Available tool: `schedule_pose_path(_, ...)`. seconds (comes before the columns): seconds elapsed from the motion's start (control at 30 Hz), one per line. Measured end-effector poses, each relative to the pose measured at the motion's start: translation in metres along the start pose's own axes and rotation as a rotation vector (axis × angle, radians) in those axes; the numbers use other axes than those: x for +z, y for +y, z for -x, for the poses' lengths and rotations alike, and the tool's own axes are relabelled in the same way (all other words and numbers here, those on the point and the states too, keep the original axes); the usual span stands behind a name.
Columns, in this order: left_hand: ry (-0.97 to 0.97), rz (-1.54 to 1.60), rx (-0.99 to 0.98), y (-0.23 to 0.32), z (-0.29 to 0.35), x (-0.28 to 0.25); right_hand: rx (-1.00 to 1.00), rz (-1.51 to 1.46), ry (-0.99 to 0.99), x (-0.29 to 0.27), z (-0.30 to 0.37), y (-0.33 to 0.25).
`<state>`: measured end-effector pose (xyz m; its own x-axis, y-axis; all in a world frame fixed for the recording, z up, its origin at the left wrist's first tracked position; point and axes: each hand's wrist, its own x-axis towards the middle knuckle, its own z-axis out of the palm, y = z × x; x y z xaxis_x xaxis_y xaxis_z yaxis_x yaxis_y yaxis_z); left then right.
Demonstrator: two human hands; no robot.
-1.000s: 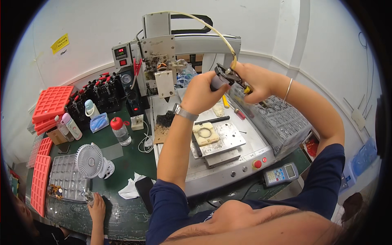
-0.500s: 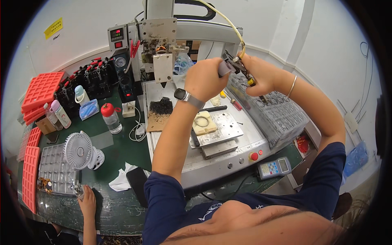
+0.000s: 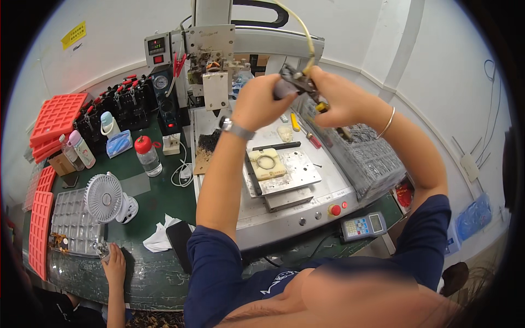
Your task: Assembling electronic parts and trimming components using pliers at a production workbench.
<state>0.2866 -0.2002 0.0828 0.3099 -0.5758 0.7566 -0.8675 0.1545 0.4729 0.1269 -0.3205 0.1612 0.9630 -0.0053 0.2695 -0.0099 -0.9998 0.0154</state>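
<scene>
Both my hands are raised above the bench machine. My left hand (image 3: 257,101), with a watch on its wrist, is closed around a grey rounded piece (image 3: 284,89). My right hand (image 3: 344,98) grips a dark metal tool (image 3: 298,79) with yellow parts, and a pale yellow hose (image 3: 302,33) comes down to it. The tool's dark end touches or overlaps the grey piece; the exact contact is hidden by my fingers. Below, a cream block (image 3: 268,165) bearing a dark ring lies on the machine's metal plate (image 3: 298,177).
The machine head (image 3: 216,90) stands behind my left hand. Stacked clear trays (image 3: 377,158) stand at right, near a red button (image 3: 334,209) and keypad unit (image 3: 363,225). At left are a white fan (image 3: 105,198), a red-capped bottle (image 3: 149,158) and another person's hand (image 3: 114,265).
Both my hands have moved slightly left with the grey piece and the tool, and the hose has followed. Small shifts of the whole scene come from the head moving.
</scene>
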Motion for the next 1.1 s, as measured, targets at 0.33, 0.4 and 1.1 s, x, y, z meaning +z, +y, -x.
schedule_pose_path(0.33, 0.101, 0.973, -0.260, -0.011, 0.003, -0.033, 0.362, -0.308, -0.128, 0.120, 0.033, 0.070)
schedule_pose_path(0.4, 0.034, 1.003, -0.256, -0.006, 0.004, -0.036, 0.352, -0.178, -0.247, 0.143, 0.040, 0.051)
schedule_pose_path(1.1, 0.002, 0.928, -0.228, -0.009, 0.008, -0.036, -1.003, -1.993, 0.392, 0.009, 0.113, -0.112)
